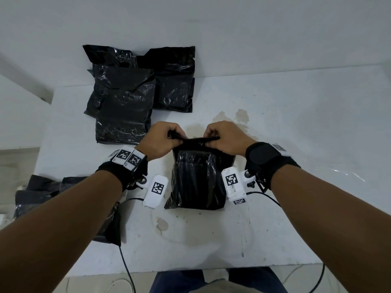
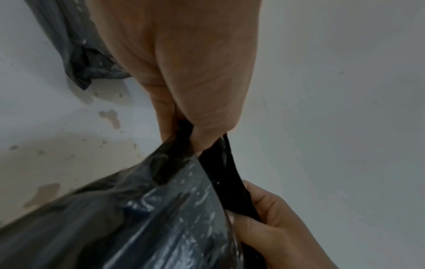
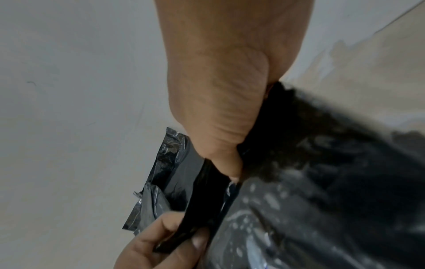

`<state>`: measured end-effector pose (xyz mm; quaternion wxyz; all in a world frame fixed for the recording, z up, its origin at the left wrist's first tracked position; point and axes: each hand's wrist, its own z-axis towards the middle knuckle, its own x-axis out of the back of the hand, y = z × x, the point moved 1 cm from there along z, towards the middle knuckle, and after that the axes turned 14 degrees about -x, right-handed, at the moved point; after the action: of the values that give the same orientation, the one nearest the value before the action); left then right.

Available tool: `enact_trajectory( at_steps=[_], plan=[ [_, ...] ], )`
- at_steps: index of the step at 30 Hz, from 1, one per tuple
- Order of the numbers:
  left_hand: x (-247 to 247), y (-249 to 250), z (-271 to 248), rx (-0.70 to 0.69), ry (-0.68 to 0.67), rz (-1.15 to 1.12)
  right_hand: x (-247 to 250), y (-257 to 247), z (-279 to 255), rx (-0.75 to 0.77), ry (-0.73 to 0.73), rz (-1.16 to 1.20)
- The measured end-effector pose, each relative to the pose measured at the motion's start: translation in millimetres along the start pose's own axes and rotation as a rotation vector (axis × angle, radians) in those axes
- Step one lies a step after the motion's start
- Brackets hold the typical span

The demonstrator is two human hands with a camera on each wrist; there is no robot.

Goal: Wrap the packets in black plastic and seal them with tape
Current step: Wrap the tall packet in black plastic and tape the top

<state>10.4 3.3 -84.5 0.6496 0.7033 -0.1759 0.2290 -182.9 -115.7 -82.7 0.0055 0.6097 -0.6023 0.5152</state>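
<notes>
A black plastic bag (image 1: 196,180) with a packet inside stands on the white table (image 1: 296,127) in front of me. Both hands pinch its folded top edge. My left hand (image 1: 164,137) grips the left end of the fold, and my right hand (image 1: 220,136) grips the right end. In the left wrist view, my left hand (image 2: 184,134) pinches the black plastic (image 2: 161,209), with the right hand (image 2: 271,223) below. The right wrist view shows my right hand (image 3: 227,163) pinching the fold (image 3: 202,196), the left hand (image 3: 165,242) lower down. No tape is in view.
Several wrapped black packets (image 1: 131,98) are piled at the back left of the table. More black plastic sheets (image 1: 53,193) lie at the left edge under my left forearm. Cables (image 1: 127,269) hang off the front edge. Brown stains mark the tabletop.
</notes>
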Motion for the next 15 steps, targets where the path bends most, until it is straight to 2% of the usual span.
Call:
enact_trajectory(
  at_steps=[4,9,15],
  plan=[
    [3.2,-1.0,-6.4,-0.013,0.016,-0.043,8.5,15.8,-4.9,-0.054,-0.023,0.033],
    [-0.5,-4.9,-8.0,0.007,0.041,-0.097,9.6,25.0,-11.7,-0.094,0.017,0.129],
    [2.3,-12.0,-10.2,-0.009,0.049,-0.035,2.5,37.2,-16.8,-0.108,0.089,0.142]
  ],
)
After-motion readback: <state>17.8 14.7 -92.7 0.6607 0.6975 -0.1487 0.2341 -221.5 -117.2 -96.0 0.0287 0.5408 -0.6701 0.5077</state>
